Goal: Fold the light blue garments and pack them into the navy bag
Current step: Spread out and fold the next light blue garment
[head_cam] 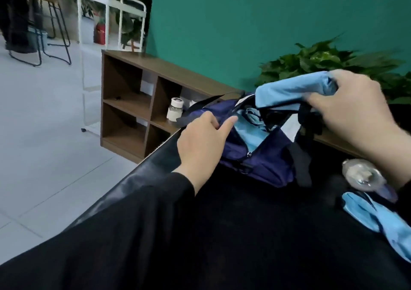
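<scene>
Against the teal wall [233, 23], on our black table [244, 234], our left hand [200, 143] holds the navy bag [262, 154] open while our right hand [355, 112] grips a folded blue garment [293, 92] above it.

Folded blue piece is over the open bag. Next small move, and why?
Probably lower the folded light blue garment, gripped by the right hand, into the navy bag. The left hand holds the zip opening apart, one blue piece already sits inside, and another garment waits on the black table.
</scene>
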